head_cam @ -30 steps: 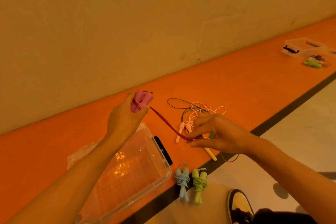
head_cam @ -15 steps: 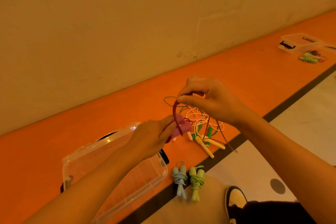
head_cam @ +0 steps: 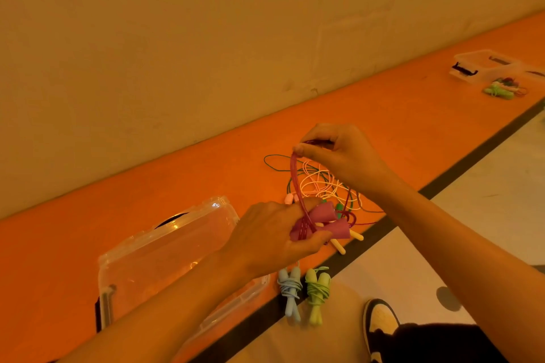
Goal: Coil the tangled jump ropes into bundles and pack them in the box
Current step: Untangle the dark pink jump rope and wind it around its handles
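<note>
Both hands work a dark red jump rope above the orange surface (head_cam: 147, 194).
The left hand (head_cam: 274, 240) is curled around the rope's two pink foam handles (head_cam: 327, 219). The right hand (head_cam: 339, 156), raised just above, pinches the glittery red cord (head_cam: 296, 183) between thumb and fingers. The clear plastic box (head_cam: 165, 247) lies below the left forearm, beside the coiled blue bundle (head_cam: 290, 289) and the green bundle (head_cam: 317, 289).
</note>
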{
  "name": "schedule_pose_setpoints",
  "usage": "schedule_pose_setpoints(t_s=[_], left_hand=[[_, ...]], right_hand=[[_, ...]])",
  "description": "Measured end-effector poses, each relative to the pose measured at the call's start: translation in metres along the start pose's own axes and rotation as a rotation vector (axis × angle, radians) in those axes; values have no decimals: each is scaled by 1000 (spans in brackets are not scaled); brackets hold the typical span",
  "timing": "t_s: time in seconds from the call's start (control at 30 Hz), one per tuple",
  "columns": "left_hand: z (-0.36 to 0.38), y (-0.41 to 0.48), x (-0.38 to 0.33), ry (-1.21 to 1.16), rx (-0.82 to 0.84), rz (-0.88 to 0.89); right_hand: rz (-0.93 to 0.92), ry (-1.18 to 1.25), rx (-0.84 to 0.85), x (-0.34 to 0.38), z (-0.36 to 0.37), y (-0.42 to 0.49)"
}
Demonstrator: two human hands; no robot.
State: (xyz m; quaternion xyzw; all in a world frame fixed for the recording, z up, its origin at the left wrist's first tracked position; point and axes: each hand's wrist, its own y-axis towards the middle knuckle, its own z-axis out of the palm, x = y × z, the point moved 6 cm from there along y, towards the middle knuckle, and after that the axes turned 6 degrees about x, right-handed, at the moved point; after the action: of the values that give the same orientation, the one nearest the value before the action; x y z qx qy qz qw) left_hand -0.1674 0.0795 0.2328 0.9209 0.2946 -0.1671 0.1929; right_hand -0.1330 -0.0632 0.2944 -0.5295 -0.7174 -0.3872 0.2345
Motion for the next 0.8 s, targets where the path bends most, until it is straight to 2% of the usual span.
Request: schedule_pose_setpoints(t_s=[0.13, 0.27, 0.4, 0.57, 0.8], left_hand=[[-8, -3, 3, -82, -45, -55], [-12, -7, 3, -101, -24, -38], [-18, -7, -5, 64, -61, 186], [-2, -12, -10, 134, 65, 317], [-15, -12, 17, 90, 1, 239]], right_hand=[[134, 37, 14, -24, -8, -6], [217, 74, 75, -42, -9, -11], [286, 102, 117, -56, -5, -14], [284, 152, 190, -62, 13, -14], [278, 249, 256, -86, 17, -17]])
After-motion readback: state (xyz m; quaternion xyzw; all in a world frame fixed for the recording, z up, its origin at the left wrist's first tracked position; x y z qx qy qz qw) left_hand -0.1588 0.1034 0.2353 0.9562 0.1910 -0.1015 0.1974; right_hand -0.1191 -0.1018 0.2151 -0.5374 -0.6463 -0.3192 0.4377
